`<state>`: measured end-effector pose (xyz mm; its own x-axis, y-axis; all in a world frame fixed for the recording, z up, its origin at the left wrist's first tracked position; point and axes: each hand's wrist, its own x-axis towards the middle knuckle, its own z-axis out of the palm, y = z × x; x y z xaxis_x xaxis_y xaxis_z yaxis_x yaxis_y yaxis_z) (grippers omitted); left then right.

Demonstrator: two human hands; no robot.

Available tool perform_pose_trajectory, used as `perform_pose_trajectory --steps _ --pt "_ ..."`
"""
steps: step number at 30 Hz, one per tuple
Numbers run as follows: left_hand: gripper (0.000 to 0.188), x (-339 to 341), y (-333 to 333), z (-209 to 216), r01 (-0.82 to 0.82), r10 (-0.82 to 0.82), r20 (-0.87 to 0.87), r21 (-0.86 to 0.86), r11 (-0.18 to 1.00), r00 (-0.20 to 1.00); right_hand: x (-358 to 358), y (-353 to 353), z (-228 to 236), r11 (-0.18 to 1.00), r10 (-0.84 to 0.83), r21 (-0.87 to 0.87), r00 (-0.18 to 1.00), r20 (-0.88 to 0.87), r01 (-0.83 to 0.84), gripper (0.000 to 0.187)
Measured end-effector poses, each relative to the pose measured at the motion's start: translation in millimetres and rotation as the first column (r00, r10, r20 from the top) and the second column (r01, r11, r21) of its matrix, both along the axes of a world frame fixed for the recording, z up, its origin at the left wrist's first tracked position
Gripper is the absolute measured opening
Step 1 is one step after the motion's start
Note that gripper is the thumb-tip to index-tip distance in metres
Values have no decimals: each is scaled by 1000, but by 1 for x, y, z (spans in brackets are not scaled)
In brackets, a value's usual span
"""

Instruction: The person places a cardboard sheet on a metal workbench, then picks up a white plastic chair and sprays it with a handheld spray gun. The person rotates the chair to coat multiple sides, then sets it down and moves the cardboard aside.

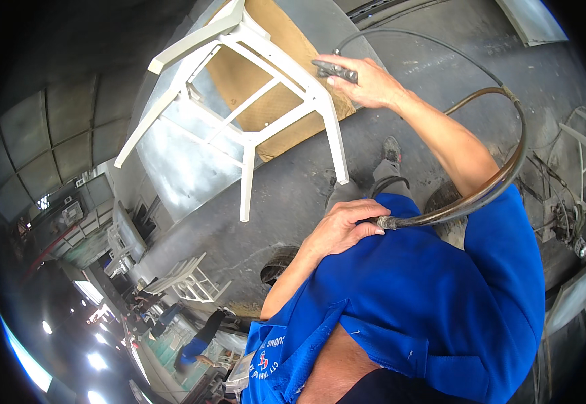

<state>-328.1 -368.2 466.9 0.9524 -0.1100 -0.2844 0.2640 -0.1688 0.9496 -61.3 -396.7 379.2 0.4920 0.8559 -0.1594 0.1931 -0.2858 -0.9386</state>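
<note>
A white chair frame (266, 131) rests with its legs pointing up and toward me, on a grey board covered by brown cardboard (286, 40). Just right of the frame, my right hand (370, 82) is closed around a dark spray gun (335, 70). A thin black hose (434, 39) runs from the gun and loops past my right arm. In front of my waist, my left hand (343, 229) grips a thicker bundle of hoses (454, 212) near a taped section. Part of the gun is hidden by my fingers.
More white chair frames (195, 281) stand at the lower left, and another (585, 151) is at the right edge. Tangled hoses and fittings (565, 222) lie on the right. Farther off at lower left, another person in blue (197, 347) bends over.
</note>
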Motion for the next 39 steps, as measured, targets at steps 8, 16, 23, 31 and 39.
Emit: perform_pose_trajectory --steps 8,16,23,31,39 --pt "35 -9 2 -3 -53 54 -9 48 997 999 20 36 31 958 -158 261 976 147 116 46" --pt "35 -16 2 -8 -57 57 17 40 998 998 18 24 28 963 -167 230 982 89 143 48" --pt "37 -20 1 -10 -41 40 -40 -4 999 998 -11 -7 -6 998 -67 1 995 76 67 47" --pt "36 -25 5 -13 -35 35 -15 -18 999 999 -42 -48 -30 973 -17 -233 998 -64 2 47" --pt "35 -33 12 -9 -57 57 22 -8 998 998 -36 -35 -20 981 -101 -161 993 65 110 49"
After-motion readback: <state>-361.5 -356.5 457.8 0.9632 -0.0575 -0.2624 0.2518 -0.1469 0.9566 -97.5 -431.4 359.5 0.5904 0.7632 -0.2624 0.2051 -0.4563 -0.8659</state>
